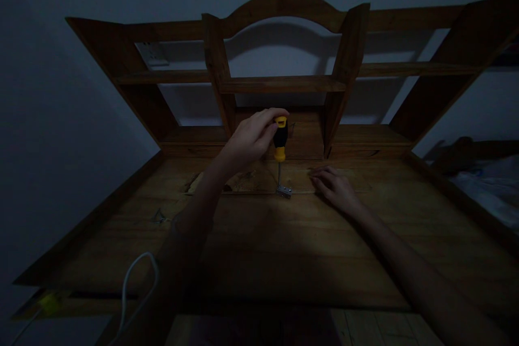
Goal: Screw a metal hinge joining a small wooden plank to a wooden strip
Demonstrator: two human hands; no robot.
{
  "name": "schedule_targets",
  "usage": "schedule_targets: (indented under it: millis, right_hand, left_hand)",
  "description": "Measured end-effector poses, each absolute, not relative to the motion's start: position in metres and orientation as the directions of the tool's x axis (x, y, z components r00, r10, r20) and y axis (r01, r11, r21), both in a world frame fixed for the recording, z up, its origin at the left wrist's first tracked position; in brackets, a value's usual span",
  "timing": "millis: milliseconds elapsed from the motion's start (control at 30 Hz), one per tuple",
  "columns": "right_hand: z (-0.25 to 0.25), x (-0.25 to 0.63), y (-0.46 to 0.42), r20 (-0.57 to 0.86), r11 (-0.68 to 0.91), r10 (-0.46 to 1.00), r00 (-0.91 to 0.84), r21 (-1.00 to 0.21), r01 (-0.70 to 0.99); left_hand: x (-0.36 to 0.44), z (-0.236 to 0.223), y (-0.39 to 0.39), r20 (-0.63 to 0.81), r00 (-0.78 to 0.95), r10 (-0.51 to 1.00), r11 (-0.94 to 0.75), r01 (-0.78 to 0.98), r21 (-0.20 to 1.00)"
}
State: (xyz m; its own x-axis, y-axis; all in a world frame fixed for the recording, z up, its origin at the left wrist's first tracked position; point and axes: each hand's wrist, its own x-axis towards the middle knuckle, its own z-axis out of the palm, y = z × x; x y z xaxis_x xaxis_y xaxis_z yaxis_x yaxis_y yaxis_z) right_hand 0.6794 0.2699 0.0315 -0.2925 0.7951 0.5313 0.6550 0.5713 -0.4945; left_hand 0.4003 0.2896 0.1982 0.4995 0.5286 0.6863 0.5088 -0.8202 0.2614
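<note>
My left hand (255, 132) grips the top of a screwdriver (280, 139) with a yellow and black handle, thumb at its side and a finger over the end. The screwdriver stands upright, its metal shaft reaching down to a small metal piece (284, 191) on the wooden desktop (275, 238). Whether the tip sits in a screw is too small to tell. To the right of the metal piece, my right hand (332, 186) rests on the wood with thumb and fingers drawn together. Anything between those fingertips cannot be made out.
A wooden shelf unit (281, 84) rises at the back of the desk against the wall. Left of the screwdriver the desktop surface has a damaged patch (197, 183). A white cable (125, 286) loops near my left forearm, and a yellow object (49, 303) sits at the lower left.
</note>
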Motion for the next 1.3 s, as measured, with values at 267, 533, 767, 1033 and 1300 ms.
schedule_targets:
  millis: [267, 533, 767, 1033, 1300]
  right_hand:
    - [0.037, 0.635, 0.243, 0.533, 0.687, 0.714, -0.454, -0.408, 0.601]
    - [0.024, 0.624, 0.250, 0.505, 0.672, 0.722, -0.473, -0.352, 0.651]
    - [0.019, 0.624, 0.253, 0.542, 0.669, 0.732, -0.414, -0.454, 0.589]
    - [0.018, 0.624, 0.251, 0.554, 0.670, 0.724, -0.411, -0.422, 0.610]
    - [0.017, 0.625, 0.251, 0.527, 0.661, 0.721, -0.451, -0.327, 0.675]
  left_hand:
    - [0.413, 0.190, 0.294, 0.776, 0.319, 0.544, -0.742, 0.614, 0.269]
    - [0.414, 0.192, 0.292, 0.758, 0.388, 0.524, -0.801, 0.528, 0.284]
    - [0.417, 0.191, 0.289, 0.735, 0.349, 0.581, -0.782, 0.491, 0.385]
    - [0.418, 0.185, 0.292, 0.761, 0.287, 0.582, -0.757, 0.534, 0.377]
    - [0.414, 0.189, 0.290, 0.738, 0.343, 0.581, -0.768, 0.530, 0.358]
